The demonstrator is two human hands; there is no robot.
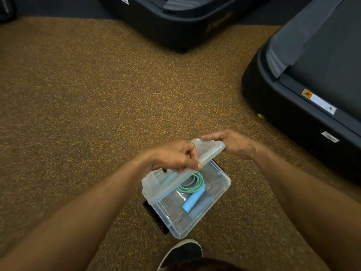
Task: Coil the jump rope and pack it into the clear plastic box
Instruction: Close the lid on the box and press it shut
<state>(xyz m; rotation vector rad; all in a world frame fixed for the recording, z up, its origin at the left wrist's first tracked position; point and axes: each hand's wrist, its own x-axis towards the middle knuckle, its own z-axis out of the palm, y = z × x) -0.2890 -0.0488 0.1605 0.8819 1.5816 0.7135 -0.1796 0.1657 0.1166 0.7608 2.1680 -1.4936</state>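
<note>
The clear plastic box (205, 216) sits on the speckled floor just in front of my foot. Inside it lies the jump rope (192, 182), a green coil with light blue handles. One handle (192, 200) points toward the box's near side. The other handle shows blurred through the lid. Both hands hold the clear lid (168, 182) tilted above the box's far left side. My left hand (175, 157) grips the lid's long edge. My right hand (232, 142) pinches its far end.
Two black treadmill bases stand close by, one (175, 22) at the top centre and one (304, 90) at the right. My dark shoe (183, 253) is just below the box. Brown speckled floor (78, 94) stretches to the left.
</note>
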